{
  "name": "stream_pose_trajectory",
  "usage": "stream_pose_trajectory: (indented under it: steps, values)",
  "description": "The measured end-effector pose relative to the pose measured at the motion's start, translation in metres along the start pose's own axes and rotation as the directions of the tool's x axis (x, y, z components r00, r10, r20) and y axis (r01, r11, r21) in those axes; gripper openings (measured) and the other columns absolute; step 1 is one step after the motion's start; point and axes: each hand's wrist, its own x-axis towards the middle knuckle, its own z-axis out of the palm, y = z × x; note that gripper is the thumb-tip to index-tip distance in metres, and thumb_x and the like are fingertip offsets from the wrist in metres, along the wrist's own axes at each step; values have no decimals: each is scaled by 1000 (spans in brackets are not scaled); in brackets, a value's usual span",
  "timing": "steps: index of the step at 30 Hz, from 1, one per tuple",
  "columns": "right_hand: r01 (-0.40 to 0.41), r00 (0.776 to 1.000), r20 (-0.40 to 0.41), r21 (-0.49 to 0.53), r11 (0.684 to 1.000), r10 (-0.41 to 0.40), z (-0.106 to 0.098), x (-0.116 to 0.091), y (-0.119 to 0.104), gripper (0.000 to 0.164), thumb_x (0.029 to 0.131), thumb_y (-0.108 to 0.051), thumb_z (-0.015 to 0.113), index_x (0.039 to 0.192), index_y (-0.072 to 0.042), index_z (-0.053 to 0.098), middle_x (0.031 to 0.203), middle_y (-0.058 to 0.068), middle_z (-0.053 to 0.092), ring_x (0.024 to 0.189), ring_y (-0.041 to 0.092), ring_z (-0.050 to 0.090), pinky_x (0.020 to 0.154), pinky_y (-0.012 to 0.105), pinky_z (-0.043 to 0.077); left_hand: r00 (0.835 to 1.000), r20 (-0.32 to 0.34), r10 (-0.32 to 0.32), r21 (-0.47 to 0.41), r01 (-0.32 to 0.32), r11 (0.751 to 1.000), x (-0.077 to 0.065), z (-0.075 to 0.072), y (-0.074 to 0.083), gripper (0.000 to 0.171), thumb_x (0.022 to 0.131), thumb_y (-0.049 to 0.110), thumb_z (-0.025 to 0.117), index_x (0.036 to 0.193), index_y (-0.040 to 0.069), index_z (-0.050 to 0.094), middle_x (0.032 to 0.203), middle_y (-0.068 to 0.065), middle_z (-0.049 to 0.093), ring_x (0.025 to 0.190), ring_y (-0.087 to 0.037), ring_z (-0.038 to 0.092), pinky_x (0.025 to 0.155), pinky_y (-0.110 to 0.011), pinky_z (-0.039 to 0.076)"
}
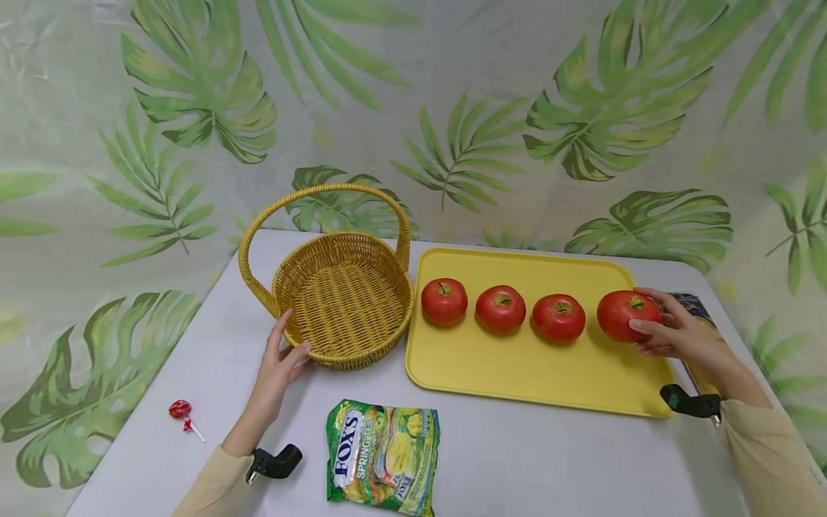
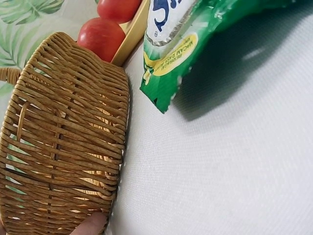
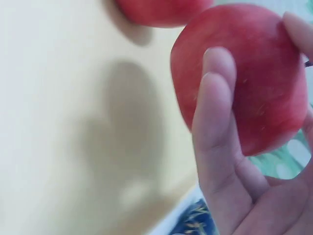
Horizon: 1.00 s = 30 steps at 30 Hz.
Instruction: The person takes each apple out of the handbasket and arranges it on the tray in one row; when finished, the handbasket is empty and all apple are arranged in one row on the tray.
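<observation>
Several red apples sit in a row on a yellow tray (image 1: 530,373). My right hand (image 1: 668,332) grips the rightmost apple (image 1: 622,314) (image 3: 244,73), thumb and fingers curled round it. The other apples (image 1: 444,301) (image 1: 500,309) (image 1: 558,317) lie to its left. A woven yellow basket (image 1: 345,301) (image 2: 58,147) with a hoop handle stands left of the tray, with nothing in it. My left hand (image 1: 279,362) rests against the basket's near left rim, fingers straight; a fingertip (image 2: 90,226) shows in the left wrist view.
A green Fox's candy bag (image 1: 383,456) (image 2: 195,39) lies at the table's front middle. A red lollipop (image 1: 182,413) lies front left. A dark patterned packet (image 1: 691,305) sits behind my right hand. A leaf-print cloth hangs behind the white table.
</observation>
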Motion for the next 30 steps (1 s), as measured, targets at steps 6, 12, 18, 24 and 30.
stream_pose_trajectory:
  steps: [6,12,18,24,30]
  values:
    - [-60,998,-8,10,998,60,6,-3,11,58,99,-24,54,147,-33,22,125,28,36,81,33,66,73,33,57,1000,1,0,-2,0,1000,0,1,0,67,101,11,46,155,19,8,158,-9,-2,133,-40,29,101,-57,36]
    - [-52,999,-7,42,998,52,9,-5,18,59,99,-23,55,146,-33,22,132,34,27,81,32,67,73,33,57,1000,2,-4,-7,4,1000,0,1,0,67,101,12,47,155,19,8,158,-8,-3,134,-40,28,102,-57,35]
    - [-57,998,28,101,993,55,13,-7,24,60,100,-20,52,143,-37,14,136,38,17,85,33,68,76,33,57,1000,5,-9,-8,9,1000,1,0,0,68,101,16,48,155,21,8,158,-11,-3,134,-40,28,102,-57,35]
    - [-15,1000,29,80,997,13,18,-8,24,68,101,-20,50,149,-30,2,137,40,13,85,29,68,75,32,57,1000,2,-22,12,22,1000,1,0,3,69,101,15,48,155,21,7,158,-12,-2,134,-40,29,102,-55,36]
    - [0,1000,4,-9,1000,0,19,-9,18,79,99,-22,53,153,-28,-4,143,42,-5,83,24,69,73,31,57,997,12,-72,90,71,993,-5,-6,28,67,101,18,48,155,17,8,157,-15,0,135,-40,28,103,-50,36]
